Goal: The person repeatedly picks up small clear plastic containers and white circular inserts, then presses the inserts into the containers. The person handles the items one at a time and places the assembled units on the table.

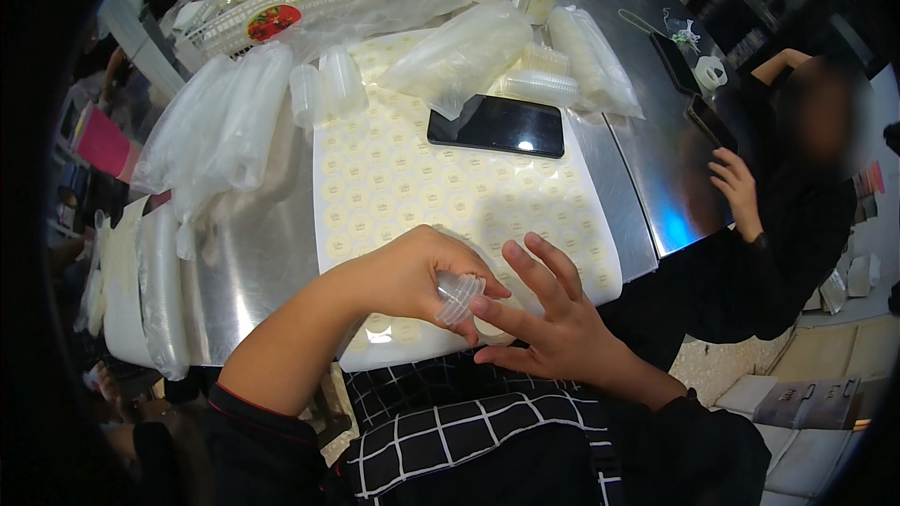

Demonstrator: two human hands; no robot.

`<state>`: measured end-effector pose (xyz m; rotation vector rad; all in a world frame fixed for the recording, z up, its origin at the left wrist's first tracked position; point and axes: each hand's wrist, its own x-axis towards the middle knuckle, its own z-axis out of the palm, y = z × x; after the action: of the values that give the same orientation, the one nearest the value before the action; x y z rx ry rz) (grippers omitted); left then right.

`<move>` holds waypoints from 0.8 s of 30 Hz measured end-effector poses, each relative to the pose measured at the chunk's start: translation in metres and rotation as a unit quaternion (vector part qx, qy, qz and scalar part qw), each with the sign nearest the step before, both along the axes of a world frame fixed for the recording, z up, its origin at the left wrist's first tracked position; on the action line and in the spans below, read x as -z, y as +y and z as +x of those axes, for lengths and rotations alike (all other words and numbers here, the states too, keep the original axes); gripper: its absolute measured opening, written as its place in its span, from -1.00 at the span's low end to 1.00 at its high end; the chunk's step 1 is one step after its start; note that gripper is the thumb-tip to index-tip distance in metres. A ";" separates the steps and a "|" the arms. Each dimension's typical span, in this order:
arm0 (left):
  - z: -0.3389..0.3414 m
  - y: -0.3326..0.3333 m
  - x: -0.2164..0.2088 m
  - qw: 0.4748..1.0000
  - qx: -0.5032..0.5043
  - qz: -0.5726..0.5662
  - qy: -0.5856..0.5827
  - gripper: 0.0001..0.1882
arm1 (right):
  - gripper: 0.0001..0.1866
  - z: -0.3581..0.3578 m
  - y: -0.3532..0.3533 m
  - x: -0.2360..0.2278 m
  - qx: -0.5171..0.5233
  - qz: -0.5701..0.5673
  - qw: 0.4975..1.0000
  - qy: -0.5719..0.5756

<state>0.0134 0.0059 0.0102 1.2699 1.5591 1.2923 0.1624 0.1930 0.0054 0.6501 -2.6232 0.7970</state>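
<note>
My left hand [408,272] grips a small clear plastic cup with a ribbed rim [457,297] and holds it on its side above the near edge of a white sheet of round pale stickers [412,178]. My right hand [544,319] is right beside the cup, fingers spread, with a fingertip touching or almost touching the cup's end. Both hands hover over the sheet, which lies on a steel table [253,262].
A black phone [497,125] lies on the sheet's far part. Clear bags of stacked plastic cups [225,122] and lids [464,52] lie around it, with a white basket [281,5] behind. Another person sits at the right, a hand [736,187] by the table's edge.
</note>
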 end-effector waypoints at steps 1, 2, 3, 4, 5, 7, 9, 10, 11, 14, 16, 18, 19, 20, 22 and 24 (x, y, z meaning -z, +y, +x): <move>0.000 0.000 0.000 1.000 -0.001 0.005 -0.008 -0.50 | -0.42 -0.001 0.000 0.000 0.001 -0.030 0.999 0.037; 0.000 -0.001 0.000 1.000 -0.002 -0.003 -0.004 -0.49 | -0.43 0.000 0.000 0.001 0.002 -0.040 0.998 0.051; 0.000 -0.001 0.000 1.000 -0.004 -0.010 -0.001 -0.49 | -0.44 0.000 0.001 0.001 -0.001 -0.054 0.996 0.072; 0.000 -0.001 0.000 1.000 -0.002 -0.008 0.007 -0.48 | -0.47 0.002 0.003 0.002 -0.001 -0.048 0.997 0.066; -0.001 -0.001 0.000 1.000 -0.006 -0.013 0.001 -0.48 | -0.50 0.003 0.005 0.002 -0.005 -0.046 0.997 0.066; -0.002 -0.001 -0.001 1.000 -0.007 0.001 0.012 -0.47 | -0.57 0.008 0.010 0.003 -0.012 -0.053 0.998 0.044; -0.002 -0.002 -0.002 1.000 -0.008 -0.010 0.006 -0.46 | -0.66 0.014 0.020 0.002 -0.018 -0.051 0.998 -0.018; -0.002 -0.001 -0.002 1.000 -0.004 -0.009 0.010 -0.46 | -0.69 0.014 0.027 0.003 -0.004 -0.055 0.998 -0.019; -0.002 -0.001 -0.002 1.000 -0.004 -0.008 0.003 -0.46 | -0.72 0.014 0.037 0.003 0.009 -0.042 0.998 -0.034; -0.003 -0.001 0.001 1.000 -0.001 0.003 -0.006 -0.46 | -0.77 0.016 0.071 0.004 0.103 -0.022 0.991 -0.081; -0.003 -0.002 0.003 1.000 -0.004 0.003 -0.008 -0.47 | -0.75 0.023 0.090 0.007 0.139 -0.015 0.986 -0.097; -0.003 -0.002 0.004 1.000 -0.001 -0.009 -0.022 -0.46 | -0.74 0.034 0.100 0.011 0.128 -0.027 0.984 -0.122; -0.005 -0.003 0.003 1.000 0.003 -0.012 -0.019 -0.46 | -0.73 0.038 0.104 0.012 0.120 -0.032 0.986 -0.115; -0.007 -0.002 0.002 1.000 0.006 -0.013 -0.015 -0.46 | -0.69 0.040 0.106 0.016 0.120 -0.034 0.985 -0.117; -0.005 -0.003 0.000 1.000 0.018 -0.012 -0.006 -0.46 | -0.65 0.041 0.109 0.021 0.119 -0.064 0.985 -0.109; -0.004 -0.003 -0.001 0.999 0.012 -0.024 -0.029 -0.45 | -0.65 0.040 0.110 0.025 0.117 -0.094 0.986 -0.075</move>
<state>0.0092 0.0033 0.0116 1.2078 1.5206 1.2573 0.2021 0.3032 -0.0193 0.2330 -2.6470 1.0358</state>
